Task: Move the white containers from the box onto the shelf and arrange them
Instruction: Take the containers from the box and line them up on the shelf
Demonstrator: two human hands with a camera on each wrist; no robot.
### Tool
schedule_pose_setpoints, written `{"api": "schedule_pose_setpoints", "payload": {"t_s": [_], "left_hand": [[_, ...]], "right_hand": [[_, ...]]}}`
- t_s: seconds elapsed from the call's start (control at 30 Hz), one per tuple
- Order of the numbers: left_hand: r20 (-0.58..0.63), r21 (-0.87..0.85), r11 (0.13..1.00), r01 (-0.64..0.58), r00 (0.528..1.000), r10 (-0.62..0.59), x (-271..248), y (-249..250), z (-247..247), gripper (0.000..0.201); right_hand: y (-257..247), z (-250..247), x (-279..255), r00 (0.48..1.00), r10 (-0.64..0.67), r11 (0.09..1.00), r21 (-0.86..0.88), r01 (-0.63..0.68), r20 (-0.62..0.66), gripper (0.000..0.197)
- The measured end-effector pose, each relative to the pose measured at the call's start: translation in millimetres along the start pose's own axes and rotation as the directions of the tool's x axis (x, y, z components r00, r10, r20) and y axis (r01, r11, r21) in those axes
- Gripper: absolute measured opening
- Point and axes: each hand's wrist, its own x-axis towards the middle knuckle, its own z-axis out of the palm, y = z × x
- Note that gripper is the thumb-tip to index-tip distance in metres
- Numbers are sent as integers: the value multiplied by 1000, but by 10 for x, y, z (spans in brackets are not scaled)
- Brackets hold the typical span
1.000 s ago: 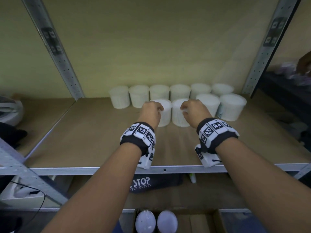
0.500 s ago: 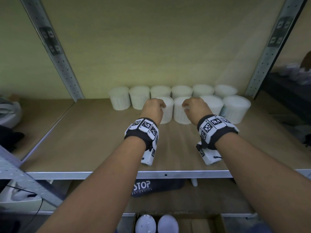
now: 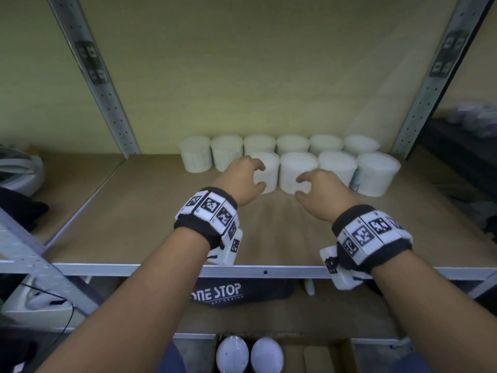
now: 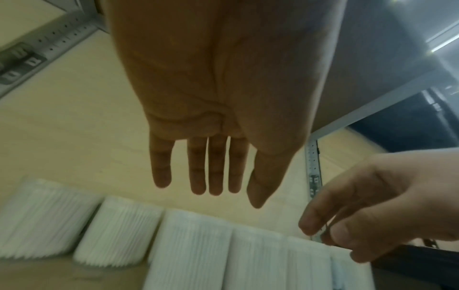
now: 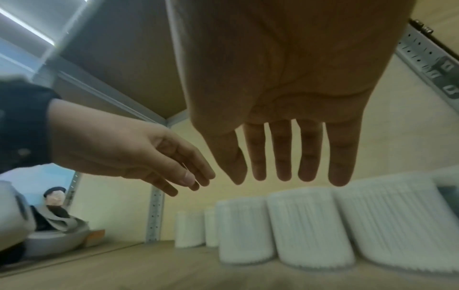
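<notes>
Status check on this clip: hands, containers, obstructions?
Left hand open, right hand open, both empty. Ten containers on shelf; two in box. Nothing blocking.

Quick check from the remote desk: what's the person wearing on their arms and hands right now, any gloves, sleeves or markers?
No gloves or sleeves: both forearms are bare. The left hand and right hand each have a black wrist band carrying white square tiles printed with black tag patterns. A white camera block with its own tag hangs under each wrist.
</notes>
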Motion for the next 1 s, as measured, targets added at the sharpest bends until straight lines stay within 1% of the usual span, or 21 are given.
{"api": "schedule_pose_setpoints", "payload": {"t_s": [0.17,0.27,0.4,0.5,0.6,0.7,0.8,0.87,0.93,1.0], "left_hand": [[81,-14,1000,1,997,0,-602,108,-69,43],[115,-45,999,12,993,-6,-996,140,-12,38],[185,-84,996,25,983,-9,-1440,108,226,31],[275,-117,990,83,960,-48,-1672,4,460,30],[328,-140,980,145,940,-93,-1788,-167,737,32],[398,-102,967,233,901,-175,-1826,-379,1045,32],[484,-72,941,329,837,-256,-1835,-609,1396,41],[530,-35,933,359,798,-287,-1849,-721,1648,47],[542,12,925,381,775,-326,-1866,-809,1903,49],[569,55,909,414,735,-369,-1913,-900,2140,53]], "right_hand": [[-137,44,-613,995,-60,998,27,58,76,38],[-169,129,-941,990,-89,995,63,82,110,34],[-155,320,-1278,979,-88,993,89,72,182,32],[-149,569,-1403,961,-79,995,72,62,267,33],[-132,889,-1436,928,-41,999,40,28,370,36],[-63,1279,-1424,879,15,1000,17,-26,477,38],[56,1710,-1408,833,63,998,-10,-69,549,37],[131,1987,-1438,802,80,997,-35,-74,592,36],[225,2271,-1494,773,97,995,-65,-72,627,41],[337,2551,-1583,732,146,989,-104,-102,665,54]]}}
